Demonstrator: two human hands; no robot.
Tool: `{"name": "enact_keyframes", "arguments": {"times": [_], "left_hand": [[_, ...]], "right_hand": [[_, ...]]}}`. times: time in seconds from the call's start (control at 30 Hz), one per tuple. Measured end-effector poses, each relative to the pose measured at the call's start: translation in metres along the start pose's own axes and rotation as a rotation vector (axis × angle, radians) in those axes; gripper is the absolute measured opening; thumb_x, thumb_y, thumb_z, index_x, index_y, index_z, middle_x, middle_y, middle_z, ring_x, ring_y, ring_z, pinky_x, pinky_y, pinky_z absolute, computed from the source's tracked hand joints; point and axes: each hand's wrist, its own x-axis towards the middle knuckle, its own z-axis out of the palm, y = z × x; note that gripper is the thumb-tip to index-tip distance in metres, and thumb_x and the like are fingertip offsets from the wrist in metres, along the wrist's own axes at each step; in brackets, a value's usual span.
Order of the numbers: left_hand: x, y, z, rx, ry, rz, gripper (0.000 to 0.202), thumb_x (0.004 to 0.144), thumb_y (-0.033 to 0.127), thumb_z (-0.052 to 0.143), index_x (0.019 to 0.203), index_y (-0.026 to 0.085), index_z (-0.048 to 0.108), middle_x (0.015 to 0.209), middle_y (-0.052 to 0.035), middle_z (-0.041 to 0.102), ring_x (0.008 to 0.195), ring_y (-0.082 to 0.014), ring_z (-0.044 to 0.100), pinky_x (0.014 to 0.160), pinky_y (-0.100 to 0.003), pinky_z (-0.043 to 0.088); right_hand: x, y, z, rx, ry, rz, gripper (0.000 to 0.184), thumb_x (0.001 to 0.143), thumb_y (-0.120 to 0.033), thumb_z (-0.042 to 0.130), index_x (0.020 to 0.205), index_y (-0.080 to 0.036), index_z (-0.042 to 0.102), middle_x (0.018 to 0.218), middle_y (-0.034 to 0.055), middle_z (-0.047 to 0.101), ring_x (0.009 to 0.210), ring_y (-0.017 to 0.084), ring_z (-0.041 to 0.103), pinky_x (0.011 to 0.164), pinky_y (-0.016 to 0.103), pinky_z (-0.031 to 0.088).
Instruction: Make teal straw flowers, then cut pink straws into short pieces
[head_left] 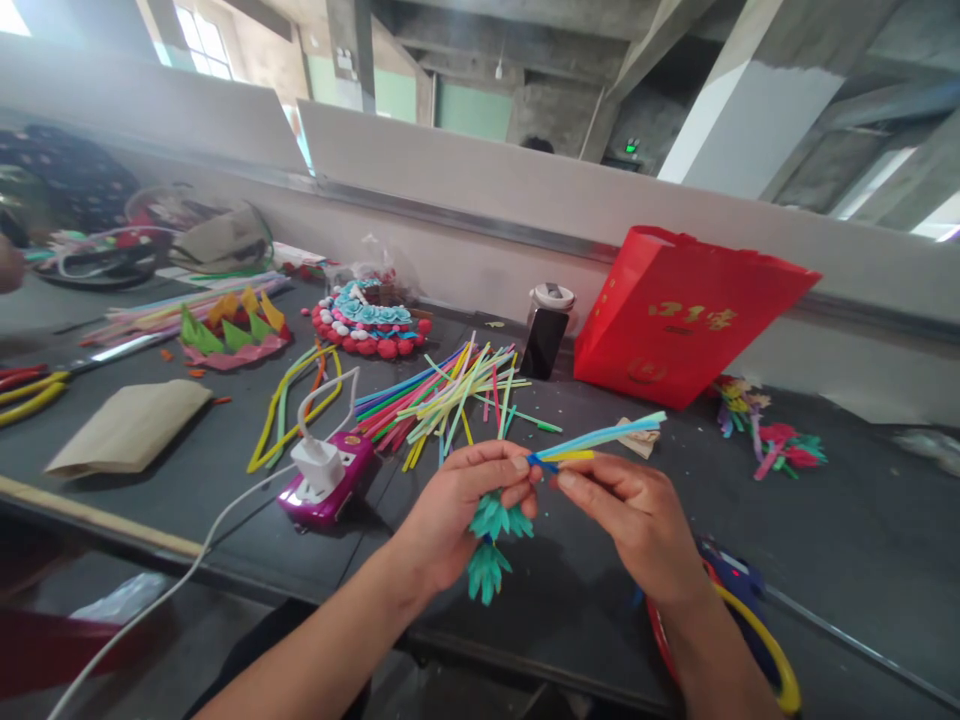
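My left hand (457, 500) is closed in a pinch around the near end of a small bundle of pale blue and green straws (600, 436), with a yellow one beneath. Teal frilly paper flowers (495, 560) hang below its fingers. A dark blue strip (541, 463) runs between the two hands at the bundle's base. My right hand (634, 515) pinches its free end between thumb and finger, under the straws. Behind my hands, a loose pile of coloured straws (442, 395) lies on the dark table.
A purple power socket (337, 480) with a white charger stands left of my hands. Beyond are a red paper bag (690, 310), a phone (545, 342) leaning on a cup, and beaded ornaments (367, 320). Yellow-handled scissors (37, 390) lie far left; a yellow-handled tool (776, 650) lies near my right forearm.
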Motion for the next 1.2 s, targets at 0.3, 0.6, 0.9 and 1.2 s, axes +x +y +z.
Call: {"name": "enact_keyframes", "arguments": {"times": [0.3, 0.6, 0.9, 1.2], "left_hand": [[0.003, 0.004, -0.007, 0.104, -0.107, -0.054, 0.017, 0.077, 0.027, 0.073, 0.082, 0.013, 0.066, 0.06, -0.0012, 0.06, 0.069, -0.0158, 0.065, 0.071, -0.025, 0.046], [0.002, 0.014, -0.006, 0.791, 0.009, 0.223, 0.016, 0.083, 0.032, 0.064, 0.078, 0.016, 0.066, 0.069, -0.0019, 0.067, 0.068, -0.014, 0.059, 0.068, -0.025, 0.043], [-0.008, 0.006, 0.004, 0.719, -0.073, 0.2, 0.026, 0.087, 0.036, 0.058, 0.071, 0.015, 0.064, 0.067, -0.0029, 0.063, 0.068, -0.0142, 0.057, 0.07, -0.025, 0.042], [-0.027, -0.004, 0.019, 0.376, -0.182, -0.133, 0.024, 0.073, 0.037, 0.074, 0.072, 0.013, 0.07, 0.051, 0.0007, 0.054, 0.05, -0.01, 0.05, 0.054, -0.023, 0.037]], "right_hand": [[0.006, 0.01, -0.001, 0.119, -0.109, 0.143, 0.022, 0.088, -0.033, 0.06, 0.077, -0.018, 0.073, 0.06, -0.0028, 0.055, 0.054, 0.011, 0.043, 0.049, 0.023, 0.031], [-0.002, 0.003, -0.001, -0.082, -0.087, 0.026, 0.025, 0.09, -0.034, 0.057, 0.074, -0.018, 0.069, 0.072, 0.0011, 0.067, 0.069, 0.017, 0.059, 0.065, 0.026, 0.043], [-0.018, -0.009, -0.003, 0.006, -0.12, 0.009, 0.027, 0.092, -0.034, 0.056, 0.078, -0.018, 0.072, 0.075, 0.0014, 0.069, 0.071, 0.016, 0.06, 0.066, 0.025, 0.043], [-0.023, 0.011, -0.02, 0.333, -0.253, 0.225, 0.024, 0.076, -0.039, 0.073, 0.073, -0.015, 0.073, 0.057, -0.004, 0.056, 0.05, 0.008, 0.04, 0.049, 0.021, 0.031]]}}
